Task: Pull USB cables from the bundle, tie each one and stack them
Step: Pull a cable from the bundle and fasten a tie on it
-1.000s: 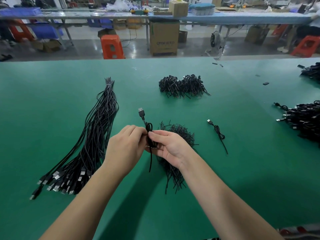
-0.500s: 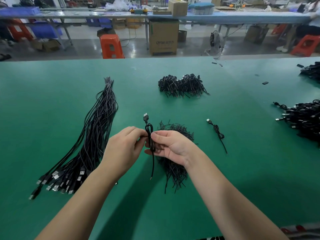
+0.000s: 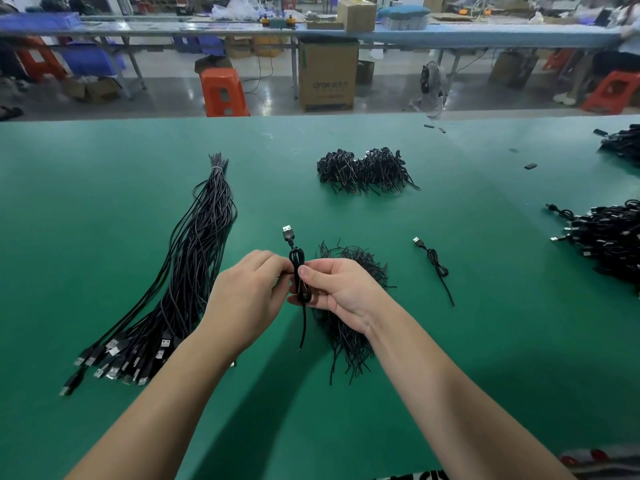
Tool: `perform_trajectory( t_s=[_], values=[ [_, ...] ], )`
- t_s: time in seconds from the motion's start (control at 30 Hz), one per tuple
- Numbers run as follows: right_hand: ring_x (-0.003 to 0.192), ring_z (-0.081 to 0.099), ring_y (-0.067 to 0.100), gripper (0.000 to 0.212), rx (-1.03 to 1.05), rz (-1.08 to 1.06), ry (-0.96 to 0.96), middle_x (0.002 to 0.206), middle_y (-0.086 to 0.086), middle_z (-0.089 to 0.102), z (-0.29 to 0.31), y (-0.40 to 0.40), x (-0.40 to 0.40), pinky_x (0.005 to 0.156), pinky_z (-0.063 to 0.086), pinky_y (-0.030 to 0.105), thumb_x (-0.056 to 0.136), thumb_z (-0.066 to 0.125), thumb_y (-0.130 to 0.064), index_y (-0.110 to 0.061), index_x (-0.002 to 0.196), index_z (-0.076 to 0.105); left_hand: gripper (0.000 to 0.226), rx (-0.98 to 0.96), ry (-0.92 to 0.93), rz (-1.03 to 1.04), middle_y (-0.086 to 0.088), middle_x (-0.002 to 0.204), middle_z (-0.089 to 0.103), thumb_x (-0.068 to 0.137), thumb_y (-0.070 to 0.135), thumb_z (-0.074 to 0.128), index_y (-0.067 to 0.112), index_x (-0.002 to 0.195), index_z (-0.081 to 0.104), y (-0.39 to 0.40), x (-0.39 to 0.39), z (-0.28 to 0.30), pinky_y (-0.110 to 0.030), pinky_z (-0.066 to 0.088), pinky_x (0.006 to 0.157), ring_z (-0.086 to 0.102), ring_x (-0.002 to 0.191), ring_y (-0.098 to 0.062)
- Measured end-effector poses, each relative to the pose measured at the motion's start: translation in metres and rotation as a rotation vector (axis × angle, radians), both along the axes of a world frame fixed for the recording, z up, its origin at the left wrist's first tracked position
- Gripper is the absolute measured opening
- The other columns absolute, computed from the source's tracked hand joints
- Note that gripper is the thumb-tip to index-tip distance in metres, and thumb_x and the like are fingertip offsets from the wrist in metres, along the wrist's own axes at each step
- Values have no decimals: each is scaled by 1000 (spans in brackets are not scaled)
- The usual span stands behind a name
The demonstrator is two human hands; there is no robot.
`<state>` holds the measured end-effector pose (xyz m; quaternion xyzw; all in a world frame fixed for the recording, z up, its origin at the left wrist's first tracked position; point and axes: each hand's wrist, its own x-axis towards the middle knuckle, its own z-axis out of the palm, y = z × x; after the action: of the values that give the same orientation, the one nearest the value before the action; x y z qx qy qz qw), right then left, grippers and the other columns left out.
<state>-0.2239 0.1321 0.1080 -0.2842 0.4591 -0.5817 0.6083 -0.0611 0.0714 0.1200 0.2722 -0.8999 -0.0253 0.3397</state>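
Both forearms reach in from the near edge of the green worktop [image 3: 485, 341] and meet at its middle. The left hand [image 3: 247, 296] curls its fingers and pinches the folded cable [image 3: 298, 271] from the left; the right hand [image 3: 341, 289] pinches the same cable from the right, thumb on top. Compared with a second ago, the hands have barely shifted, but the cable now stands straighter between them, its coil drawn narrower, its USB plug [image 3: 288, 233] pointing up and away just beyond the fingertips. Its loose tail hangs longer below the hands, towards the person.

Under and just past the right hand lies a heap of tied cables [image 3: 349, 337], unchanged. Left of the left hand, the long bundle [image 3: 194, 271] of untied cables stretches away, plugs nearest the person. Right of the right hand, apart from it, lies a single tied cable [image 3: 434, 268]. Farther out beyond the hands sits another pile [image 3: 363, 171], and far right a large stack [image 3: 609, 240] of cables.
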Motion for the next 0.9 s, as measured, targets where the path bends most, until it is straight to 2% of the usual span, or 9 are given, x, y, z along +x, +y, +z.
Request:
perform_trajectory(
  t_s=[0.1,0.27,0.37,0.53,0.63,0.7,0.77,0.83,0.9],
  values=[
    [74,70,21,14,15,-3,-54,84,15,73,-2,0,1,73,61,36,89,70,-9,3,95,70,13,-7,5,17,5,79,65,88,22,59,13,85,68,1,0,2,-29,47,55,59,74,-14],
    [76,69,24,27,10,-42,5,91,15,71,-2,-1,3,64,60,33,93,68,-10,-4,118,63,8,244,12,124,14,77,62,82,17,73,21,85,67,-2,-1,4,-26,39,61,45,65,-9],
    [77,68,30,31,-109,-18,175,101,16,63,-2,-2,-1,67,61,34,99,58,-2,-15,127,62,6,455,62,171,15,70,61,84,19,70,24,84,67,-6,-1,5,-26,42,60,55,62,-10],
    [65,65,11,42,-240,84,535,98,2,59,1,-3,-10,69,55,23,93,58,10,-18,124,65,13,863,230,116,9,59,62,86,8,70,17,77,70,-14,-1,6,-15,37,49,47,50,-5],
    [80,64,23,40,-288,34,813,99,-2,57,-1,-6,-10,82,59,36,87,69,6,-18,118,72,11,977,270,75,5,57,61,87,6,70,13,77,72,-12,-2,7,-16,35,46,45,49,-7],
    [85,58,27,29,-331,-29,926,108,-2,55,-3,-8,-9,85,57,41,85,78,-9,-19,112,76,11,964,245,61,2,60,63,87,7,69,13,77,71,-11,-3,9,-22,34,48,44,51,-10],
    [85,62,20,25,-357,-42,992,117,-3,62,-3,-9,-11,84,56,35,84,80,-18,-17,109,78,11,845,170,70,7,63,64,86,10,69,16,77,70,-10,-3,12,-21,36,50,44,50,-5],
    [85,68,22,23,-325,-12,975,102,-4,74,-3,-9,-12,84,55,33,84,80,-24,-18,105,78,8,645,51,90,11,69,67,86,16,69,21,79,68,-7,-1,15,-16,43,58,56,59,-1],
    [68,61,13,16,-273,-11,926,74,-14,70,-5,-9,-12,73,52,26,83,80,-29,-25,98,76,3,442,-33,72,12,78,69,86,19,70,23,86,70,-4,2,18,-25,49,69,62,72,-5]
  ],
)
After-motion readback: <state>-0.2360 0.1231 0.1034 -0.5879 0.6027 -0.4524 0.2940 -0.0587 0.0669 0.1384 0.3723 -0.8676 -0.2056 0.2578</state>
